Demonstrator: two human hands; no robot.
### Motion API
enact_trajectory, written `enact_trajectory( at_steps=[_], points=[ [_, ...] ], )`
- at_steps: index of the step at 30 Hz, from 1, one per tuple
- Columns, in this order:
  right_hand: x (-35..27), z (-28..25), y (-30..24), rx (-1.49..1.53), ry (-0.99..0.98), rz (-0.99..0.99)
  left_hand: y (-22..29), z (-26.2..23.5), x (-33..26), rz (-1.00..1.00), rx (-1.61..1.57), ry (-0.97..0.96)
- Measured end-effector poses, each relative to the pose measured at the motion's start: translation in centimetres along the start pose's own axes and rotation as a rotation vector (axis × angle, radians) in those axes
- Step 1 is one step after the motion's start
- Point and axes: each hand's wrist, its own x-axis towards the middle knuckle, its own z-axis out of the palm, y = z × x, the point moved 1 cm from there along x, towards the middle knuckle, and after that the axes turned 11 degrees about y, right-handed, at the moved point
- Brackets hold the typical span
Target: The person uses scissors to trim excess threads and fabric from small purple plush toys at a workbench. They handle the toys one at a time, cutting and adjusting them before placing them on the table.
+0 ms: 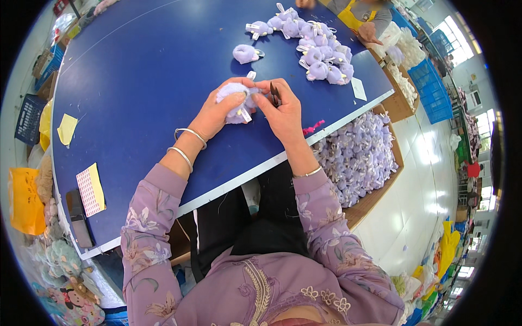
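My left hand (209,115) is closed around a small pale-purple plush toy (232,90) above the blue tabletop. White tags stick out from the toy at its top and bottom. My right hand (285,115) meets the toy's right side with thumb and forefinger pinched together. Tucked in that hand is a dark pair of thread snips (275,96), its points showing past the fingers. What the fingertips pinch is too small to make out. Beyond my hands, a single purple plush (244,53) lies on its own.
Several purple plushes (318,54) are heaped at the far right of the blue table (136,81). A cardboard box (375,198) full of small purple pieces stands by its right edge. A phone (80,217) and a sticker sheet (91,189) lie at left. Across the table is another person's hand (370,32).
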Motion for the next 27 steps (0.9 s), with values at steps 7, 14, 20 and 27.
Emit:
enact_trajectory(
  at_steps=[7, 14, 20, 27],
  points=[
    [0.1, -0.4, 0.5, 0.168, 0.105, 0.228, 0.2, -0.5, 0.0, -0.050, 0.014, 0.039],
    [0.1, -0.3, 0.3, 0.169, 0.085, 0.224, 0.5, 0.0, 0.0, -0.069, -0.029, 0.071],
    [0.1, -0.3, 0.6, 0.050, 0.008, 0.095, 0.5, 0.0, 0.1, -0.073, -0.008, 0.068],
    [0.3, -0.9, 1.7, 0.221, 0.023, 0.332, 0.8, 0.0, 0.1, -0.073, -0.065, 0.109]
  ],
)
